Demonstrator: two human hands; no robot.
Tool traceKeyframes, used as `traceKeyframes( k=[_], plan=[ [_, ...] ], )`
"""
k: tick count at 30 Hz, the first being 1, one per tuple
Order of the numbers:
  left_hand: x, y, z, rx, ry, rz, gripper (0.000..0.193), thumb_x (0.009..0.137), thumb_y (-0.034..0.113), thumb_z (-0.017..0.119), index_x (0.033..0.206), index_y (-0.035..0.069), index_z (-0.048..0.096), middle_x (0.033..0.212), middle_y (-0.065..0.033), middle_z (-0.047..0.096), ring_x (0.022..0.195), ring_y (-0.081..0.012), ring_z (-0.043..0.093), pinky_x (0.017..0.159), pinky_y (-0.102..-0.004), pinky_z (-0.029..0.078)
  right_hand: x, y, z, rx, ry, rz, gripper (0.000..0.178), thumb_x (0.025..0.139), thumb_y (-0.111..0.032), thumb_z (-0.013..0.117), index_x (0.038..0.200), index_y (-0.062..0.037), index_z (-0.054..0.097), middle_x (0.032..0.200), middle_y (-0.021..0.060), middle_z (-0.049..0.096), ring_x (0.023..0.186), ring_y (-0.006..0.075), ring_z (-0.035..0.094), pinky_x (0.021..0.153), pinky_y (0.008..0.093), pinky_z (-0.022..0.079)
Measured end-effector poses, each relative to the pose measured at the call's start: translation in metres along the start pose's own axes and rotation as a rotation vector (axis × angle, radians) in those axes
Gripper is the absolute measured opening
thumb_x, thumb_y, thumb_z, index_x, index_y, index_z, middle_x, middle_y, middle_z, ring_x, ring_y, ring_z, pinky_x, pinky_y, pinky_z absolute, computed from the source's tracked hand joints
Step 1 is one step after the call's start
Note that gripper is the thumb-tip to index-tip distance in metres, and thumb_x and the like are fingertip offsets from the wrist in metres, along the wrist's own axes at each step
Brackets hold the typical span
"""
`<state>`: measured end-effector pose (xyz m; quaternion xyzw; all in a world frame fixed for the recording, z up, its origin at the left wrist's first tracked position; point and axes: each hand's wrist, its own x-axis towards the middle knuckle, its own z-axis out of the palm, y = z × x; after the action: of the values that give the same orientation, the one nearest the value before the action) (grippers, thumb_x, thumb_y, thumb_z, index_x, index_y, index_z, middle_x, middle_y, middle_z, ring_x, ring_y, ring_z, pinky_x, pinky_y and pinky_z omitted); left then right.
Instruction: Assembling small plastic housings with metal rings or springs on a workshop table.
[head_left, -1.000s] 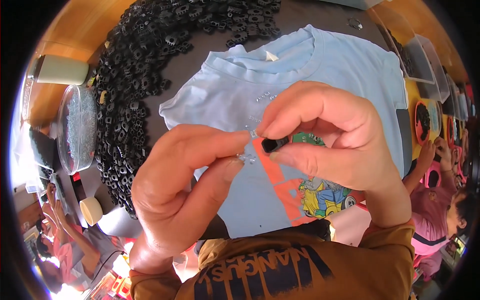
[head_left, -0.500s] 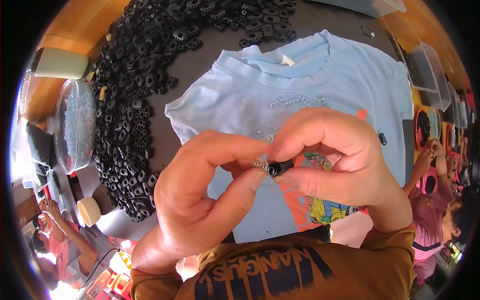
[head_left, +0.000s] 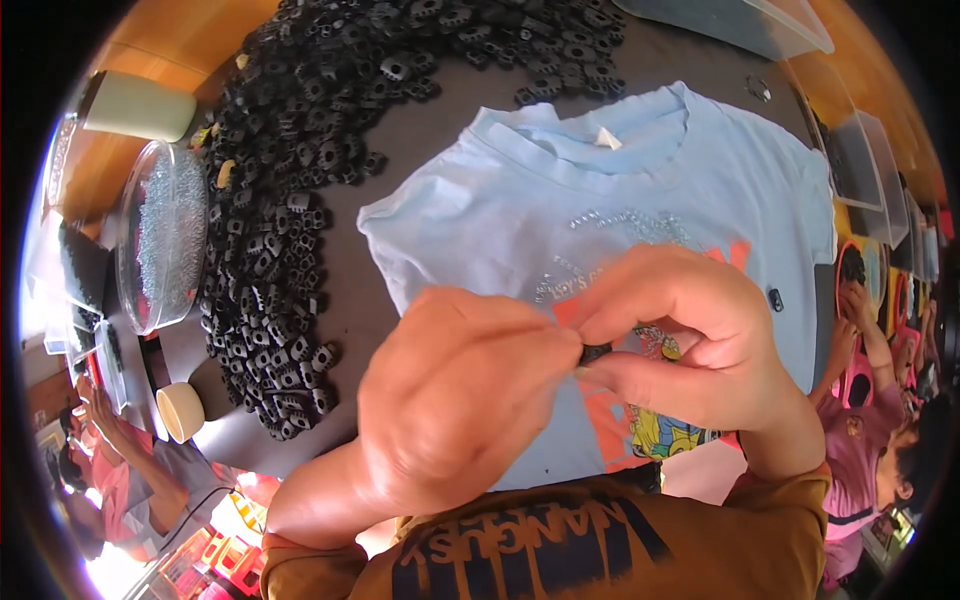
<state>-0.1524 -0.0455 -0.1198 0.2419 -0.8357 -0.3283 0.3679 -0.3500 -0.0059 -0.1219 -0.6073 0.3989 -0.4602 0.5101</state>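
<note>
Left hand (head_left: 460, 400) has rolled over since half a second ago: back uppermost, thumb out of sight, and the coil spring that showed at its fingertips now hidden. Step in hand, by my reading: working that spring into the small black plastic part (head_left: 597, 352), held above the shirt where the hands meet. Next move seems to call for a steady right pinch and controlled pressure from the left fingertips.

Right hand (head_left: 690, 340): thumb and forefinger nipped on the black part, a gap between palm and fingers. Left: fingers bent inward, tips against or just beside the part; cannot tell how tightly closed, or on what.

Beneath, a pale blue T-shirt (head_left: 425, 220) spread on the dark table (head_left: 345, 275), bearing loose coil springs (head_left: 640, 222) and a lone black clip piece (head_left: 776, 299). Left of it, a curving heap of toothed black pieces (head_left: 270, 270); beyond, a clear round tub (head_left: 128, 240) of springs. Farther right, a co-worker in pink (head_left: 865, 440).
</note>
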Motion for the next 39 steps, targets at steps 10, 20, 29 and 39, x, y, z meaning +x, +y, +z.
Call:
traceKeyframes(
  k=[10, 20, 29, 39],
  plan=[
    [-0.003, -0.003, 0.008, -0.012, 0.060, 0.067, 0.037, 0.063, -0.012, 0.065, 0.098, 0.001, 0.061, 0.089, -0.0120, 0.059, 0.065, -0.0197, 0.053, 0.054, -0.0280, 0.042, -0.003, -0.002, -0.002, 0.080, 0.008, 0.105, 0.026, 0.067, 0.015, 0.066, 0.090, 0.0023, 0.062, 0.094, 0.0128, 0.061, 0.086, 0.0207, 0.061, 0.075, 0.0298, 0.049],
    [0.015, 0.000, -0.022, 0.375, 0.124, 0.058, 0.031, 0.066, -0.010, 0.065, 0.096, -0.001, 0.065, 0.082, -0.0111, 0.063, 0.069, -0.0249, 0.057, 0.060, -0.0322, 0.044, -0.004, -0.006, -0.008, 0.512, 0.162, 0.153, 0.018, 0.076, 0.005, 0.065, 0.091, 0.0017, 0.054, 0.093, 0.0127, 0.058, 0.085, 0.0191, 0.062, 0.072, 0.0280, 0.052],
    [0.048, -0.036, -0.047, 0.822, -0.032, -0.115, 0.011, 0.079, 0.006, 0.058, 0.087, 0.000, 0.064, 0.078, -0.0134, 0.058, 0.076, -0.0333, 0.056, 0.069, -0.0414, 0.044, -0.010, -0.011, -0.010, 0.473, 0.172, -0.022, 0.019, 0.078, 0.011, 0.061, 0.093, 0.0010, 0.056, 0.093, 0.0115, 0.060, 0.080, 0.0164, 0.062, 0.068, 0.0267, 0.052],
    [0.050, -0.034, -0.036, 0.897, -0.124, -0.108, 0.009, 0.076, 0.007, 0.061, 0.084, 0.004, 0.062, 0.079, -0.0127, 0.057, 0.075, -0.0295, 0.056, 0.069, -0.0387, 0.045, -0.015, -0.015, -0.013, 0.518, 0.129, -0.009, 0.018, 0.079, 0.010, 0.062, 0.094, 0.0013, 0.056, 0.096, 0.0098, 0.060, 0.086, 0.0130, 0.059, 0.075, 0.0263, 0.048]
  ],
)
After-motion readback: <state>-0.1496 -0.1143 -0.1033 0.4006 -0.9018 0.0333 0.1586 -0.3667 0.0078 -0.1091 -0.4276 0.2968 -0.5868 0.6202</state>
